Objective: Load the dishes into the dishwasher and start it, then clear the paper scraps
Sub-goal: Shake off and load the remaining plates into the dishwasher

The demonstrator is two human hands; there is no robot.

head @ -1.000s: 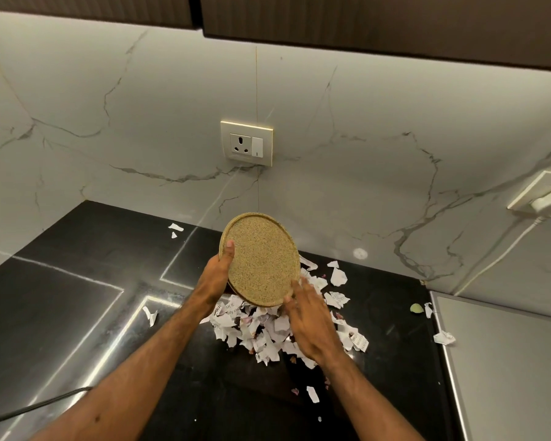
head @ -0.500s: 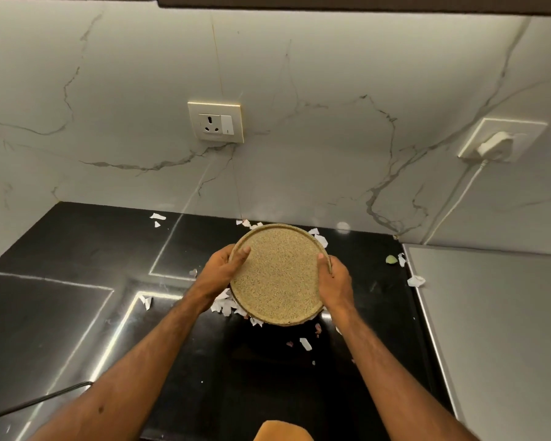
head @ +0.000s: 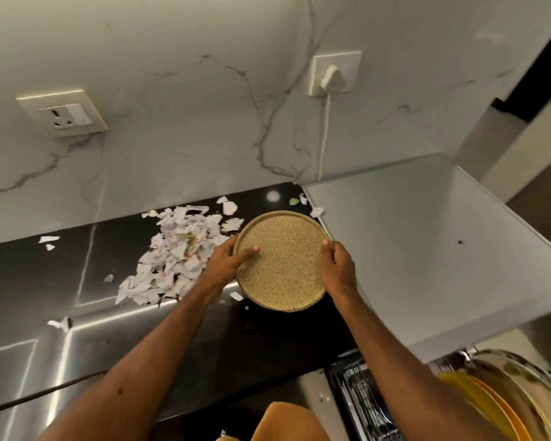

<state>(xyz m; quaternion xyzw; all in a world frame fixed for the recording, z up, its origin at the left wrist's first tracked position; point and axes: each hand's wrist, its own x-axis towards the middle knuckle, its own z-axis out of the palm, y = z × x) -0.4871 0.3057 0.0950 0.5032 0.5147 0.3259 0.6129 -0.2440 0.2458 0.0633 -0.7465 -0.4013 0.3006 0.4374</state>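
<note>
Tan plate (head: 282, 261): round, with a speckled sandy face and a low raised rim. It is held face up and nearly level at centre frame, above the black countertop (head: 261, 342), its right edge close to the grey steel surface (head: 427, 237).
Left hand (head: 223, 268): reaches in from lower left on a bare forearm. The thumb lies across the plate's top face and the other fingers are hidden beneath the left rim, clamped on the plate.
Right hand (head: 339, 272): comes up from lower right of centre, thumb hooked over the right rim and fingers curled underneath, gripping the plate.
Paper scraps (head: 178, 249): torn white pieces, some with pink and green print, heaped on the countertop just left of the plate and behind the left hand. Strays lie further left and near the wall at the plate's upper right.
Dishwasher rack (head: 363, 396): dark wire rack at the bottom of the frame, right of centre, below the counter edge.
Dishes (head: 497, 405): yellow, orange and pale plates on edge in the lower right corner. Whether they sit in the rack cannot be told.
Wall (head: 188, 106): pale, grey-veined. An empty socket (head: 62, 113) sits at upper left. A plugged socket (head: 334, 73) at upper centre has a white cord (head: 323, 135) dropping towards the steel surface.
</note>
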